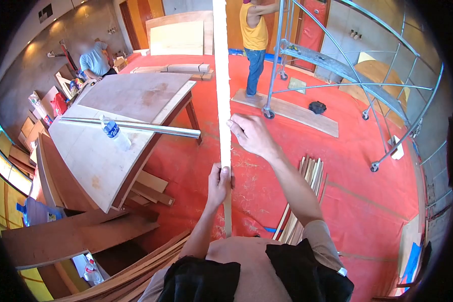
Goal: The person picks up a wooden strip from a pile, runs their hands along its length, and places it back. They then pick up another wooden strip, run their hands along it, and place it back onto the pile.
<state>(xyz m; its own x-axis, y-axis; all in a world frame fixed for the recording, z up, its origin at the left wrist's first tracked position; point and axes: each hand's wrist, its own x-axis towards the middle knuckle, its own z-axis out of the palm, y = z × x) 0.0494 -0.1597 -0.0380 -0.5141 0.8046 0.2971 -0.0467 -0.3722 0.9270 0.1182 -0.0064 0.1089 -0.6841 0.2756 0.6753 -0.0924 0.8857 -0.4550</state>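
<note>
A long, pale wooden strip (222,75) with a ragged right edge runs upright in front of me, from my waist past the top of the view. My left hand (220,183) is wrapped around its lower part, thumb on the near face. Higher up, my right hand (250,133) is closed with its fingertips pinched at the strip's right edge. Below my right forearm, a bundle of thin wooden strips (311,173) lies on the red floor covering (267,186), with fine shavings scattered nearby.
To the left stands a plywood-topped table (80,146) bearing metal channels (151,127) and a water bottle (115,133). Ahead, a person in a yellow top (256,30) stands beside wheeled scaffolding (332,60). Another person (95,60) leans at the table's far end. Boards (75,236) lie lower left.
</note>
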